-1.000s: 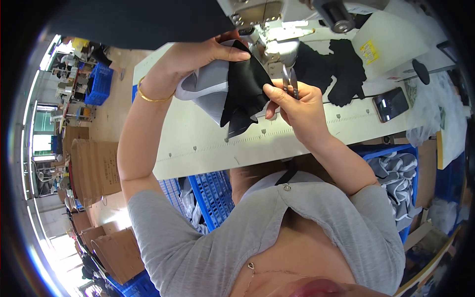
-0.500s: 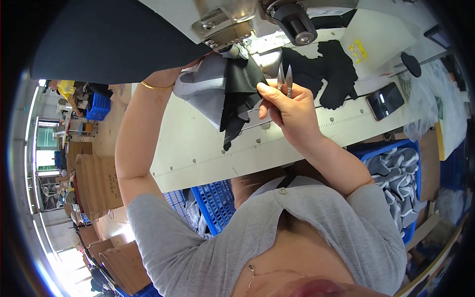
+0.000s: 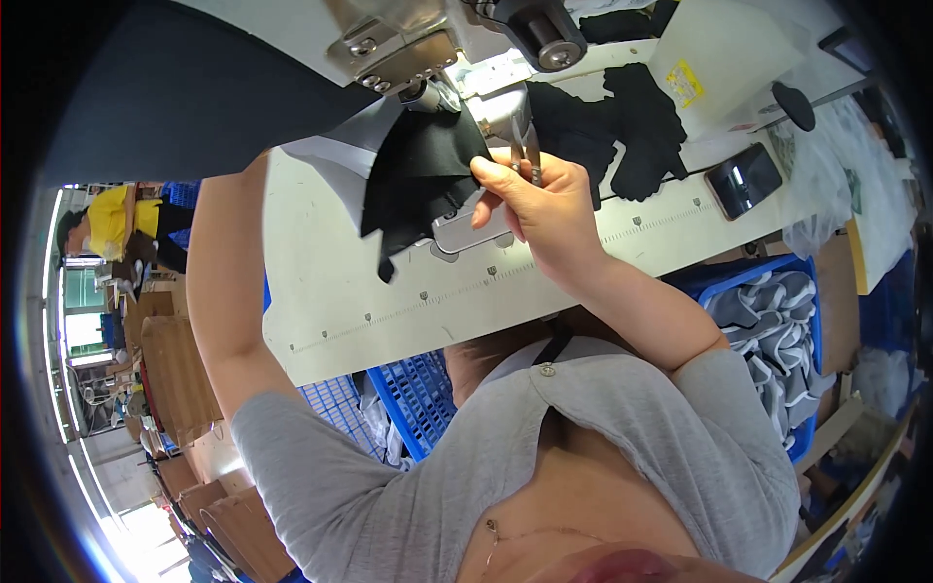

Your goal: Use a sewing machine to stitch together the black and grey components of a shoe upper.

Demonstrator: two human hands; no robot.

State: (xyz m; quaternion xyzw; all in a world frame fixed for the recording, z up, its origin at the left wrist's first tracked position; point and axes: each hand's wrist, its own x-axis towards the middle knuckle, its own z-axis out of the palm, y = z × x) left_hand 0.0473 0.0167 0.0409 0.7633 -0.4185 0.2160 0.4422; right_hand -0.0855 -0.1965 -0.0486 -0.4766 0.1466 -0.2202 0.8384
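My right hand (image 3: 544,204) pinches the edge of a black fabric piece (image 3: 413,160) between thumb and forefinger. The same hand keeps a small pair of scissors (image 3: 526,155) in its fingers, blades pointing up and away from me. The black piece fans out under the metal head of a sewing machine (image 3: 403,63), its far edge at the roller and needle area. A grey-white fabric piece (image 3: 330,160) lies left of it, partly under a large dark panel (image 3: 194,87). My left forearm (image 3: 225,262) reaches up behind that panel, which hides my left hand.
Black fabric pieces (image 3: 637,141) lie right of the machine, near a phone (image 3: 743,182) and clear plastic bags (image 3: 836,165). A blue crate (image 3: 814,321) of grey-white pieces stands below right. Another blue crate (image 3: 418,398) is under the table edge. A person in yellow (image 3: 110,222) is far left.
The view has shifted, moving the machine and table up and left. The black piece has spread wider to the left, and my left hand has slipped out of sight behind the panel. My right grip stays.
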